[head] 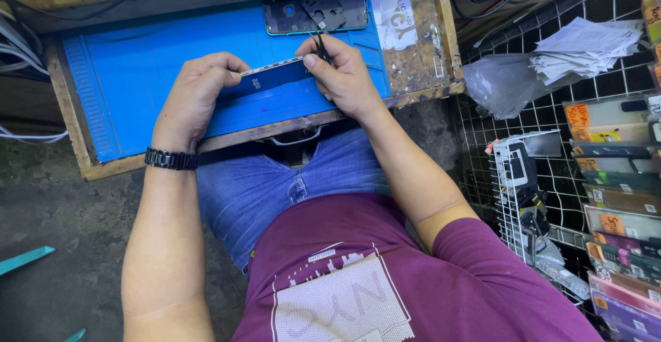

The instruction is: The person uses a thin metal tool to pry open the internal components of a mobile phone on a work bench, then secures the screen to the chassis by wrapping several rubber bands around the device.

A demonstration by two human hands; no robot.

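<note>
The left hand (196,94) and the right hand (344,73) hold a dark blue phone panel (268,78) between them, each gripping one end. The panel's long axis runs left to right across the view, its right end tilted slightly away from the person, and it is raised on edge just above the blue work mat (138,73). The right hand also pinches thin black tweezers (321,47), whose tips point away towards an opened phone (317,10) lying flat at the mat's far edge. The mat covers most of a worn wooden bench (420,60) set low over a grey concrete floor (55,204). To the right, a black wire grid (482,135) carries a stack of papers (585,46), a clear plastic bag (496,84) and rows of packaged phone cases (620,197). Cables (17,46) hang at the left.
</note>
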